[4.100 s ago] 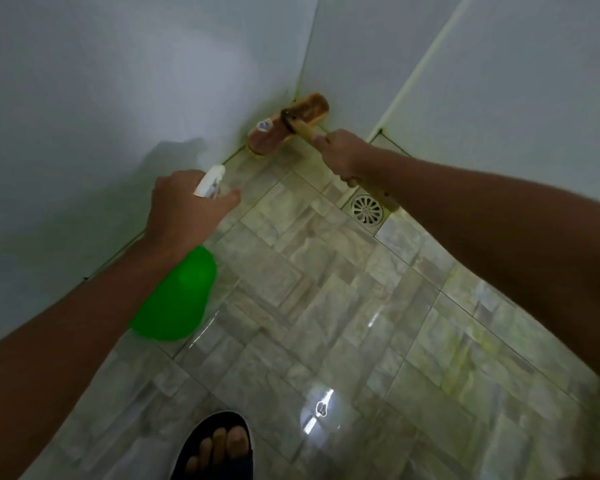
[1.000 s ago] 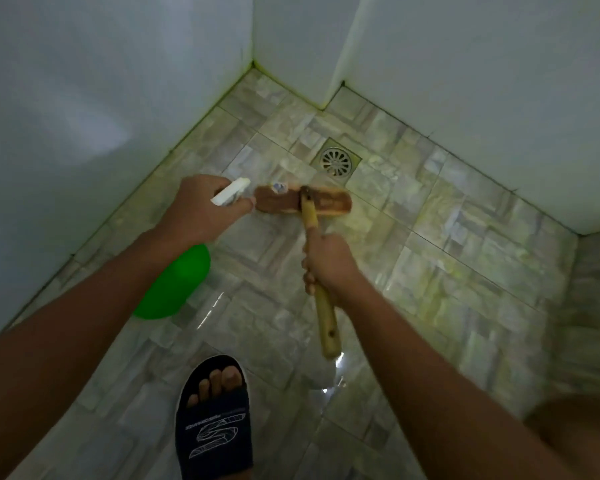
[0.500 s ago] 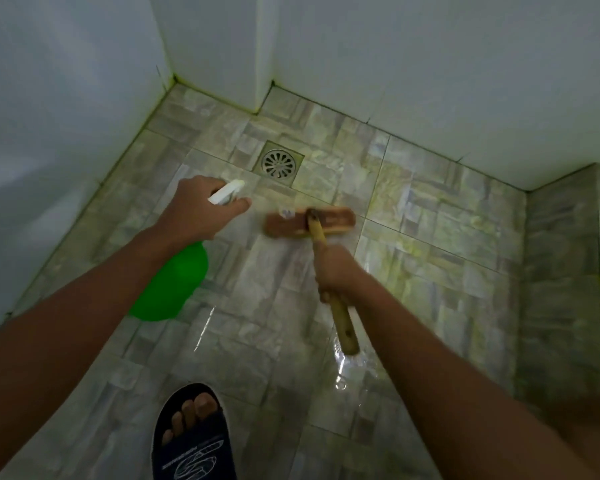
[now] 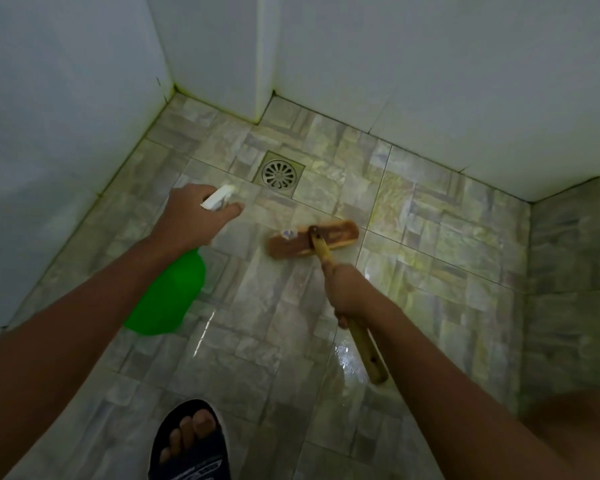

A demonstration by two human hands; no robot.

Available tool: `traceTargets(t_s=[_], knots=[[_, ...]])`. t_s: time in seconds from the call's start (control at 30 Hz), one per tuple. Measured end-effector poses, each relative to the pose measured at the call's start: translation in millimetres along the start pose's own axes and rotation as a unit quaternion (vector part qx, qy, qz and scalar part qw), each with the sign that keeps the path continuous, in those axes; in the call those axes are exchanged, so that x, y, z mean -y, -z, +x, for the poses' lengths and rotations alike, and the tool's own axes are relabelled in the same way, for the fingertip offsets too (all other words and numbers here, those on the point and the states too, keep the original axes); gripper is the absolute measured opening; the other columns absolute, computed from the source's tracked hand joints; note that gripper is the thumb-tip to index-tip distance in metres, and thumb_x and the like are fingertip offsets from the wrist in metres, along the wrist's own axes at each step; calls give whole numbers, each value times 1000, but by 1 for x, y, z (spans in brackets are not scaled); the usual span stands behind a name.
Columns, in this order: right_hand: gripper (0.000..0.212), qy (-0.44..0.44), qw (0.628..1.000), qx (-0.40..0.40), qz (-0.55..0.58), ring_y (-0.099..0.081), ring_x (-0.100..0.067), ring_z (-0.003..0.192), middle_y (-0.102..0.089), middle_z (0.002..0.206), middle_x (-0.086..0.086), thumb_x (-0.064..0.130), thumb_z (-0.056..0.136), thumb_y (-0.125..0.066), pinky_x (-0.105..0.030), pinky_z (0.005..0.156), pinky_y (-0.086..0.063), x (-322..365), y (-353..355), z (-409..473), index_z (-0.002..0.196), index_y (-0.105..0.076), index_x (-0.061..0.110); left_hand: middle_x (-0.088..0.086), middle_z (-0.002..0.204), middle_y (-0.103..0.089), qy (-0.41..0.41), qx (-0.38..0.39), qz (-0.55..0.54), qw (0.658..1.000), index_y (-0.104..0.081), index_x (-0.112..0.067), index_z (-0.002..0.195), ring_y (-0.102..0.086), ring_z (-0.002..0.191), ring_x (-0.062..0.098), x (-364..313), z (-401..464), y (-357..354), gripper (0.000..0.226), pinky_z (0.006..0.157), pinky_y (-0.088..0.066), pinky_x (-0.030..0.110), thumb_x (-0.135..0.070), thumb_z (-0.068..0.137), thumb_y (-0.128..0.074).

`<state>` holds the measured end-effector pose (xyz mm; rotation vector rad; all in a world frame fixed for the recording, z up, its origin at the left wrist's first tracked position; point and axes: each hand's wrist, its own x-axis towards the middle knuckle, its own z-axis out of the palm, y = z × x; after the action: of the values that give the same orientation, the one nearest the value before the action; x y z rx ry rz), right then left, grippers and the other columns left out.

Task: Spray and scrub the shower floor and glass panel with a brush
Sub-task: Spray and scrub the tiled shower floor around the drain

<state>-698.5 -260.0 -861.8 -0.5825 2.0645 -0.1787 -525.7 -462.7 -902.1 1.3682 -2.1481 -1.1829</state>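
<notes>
Brush [image 4: 313,239] now mid-floor, moved off far corner, just below drain [image 4: 280,173]. R hand [image 4: 343,292] grips handle; L hand [image 4: 191,216] grips spray bottle [image 4: 168,292]. Floor [image 4: 447,237] scrub ongoing; glass panel not seen.

The brush [image 4: 313,240] lies head-down on the floor [image 4: 430,237], just this side of the drain [image 4: 279,173]. The bottle [image 4: 167,292] hangs left of it, above the floor. A foot [image 4: 189,441] stands nearest, walls [image 4: 430,64] behind.
</notes>
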Motion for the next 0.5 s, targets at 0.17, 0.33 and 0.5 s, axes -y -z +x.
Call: traceTargets(t_s=[0.17, 0.33, 0.5], knots=[[21, 33, 998, 10, 53, -55, -30, 66, -52, 87, -21, -2, 99, -33, -45, 59, -53, 65, 30, 53, 113, -43, 10, 25, 67, -58, 24, 5, -1, 1000, -60, 5, 74, -57, 60, 21, 1, -1, 7, 58, 59, -61, 60, -48, 79, -83], [26, 37, 999, 31, 20, -61, -36, 80, -58, 103, -28, 1, 101, -37, -37, 61, -51, 61, 28, 43, 125, -47, -2, 31, 84, -65, 48, -1, -1, 999, -65, 6, 85, -63, 64, 29, 3, -6, 12, 44, 61, -63, 56, -33, 85, -85], [36, -13, 997, 43, 62, -51, -26, 51, -50, 74, -14, 35, 107, -28, -32, 40, -49, 19, 7, 23, 96, -46, 5, 19, 70, -62, 53, 10, 2, 999, -64, 2, 83, -61, 64, 24, 5, -12, 15, 41, 64, -63, 52, -35, 87, -81]])
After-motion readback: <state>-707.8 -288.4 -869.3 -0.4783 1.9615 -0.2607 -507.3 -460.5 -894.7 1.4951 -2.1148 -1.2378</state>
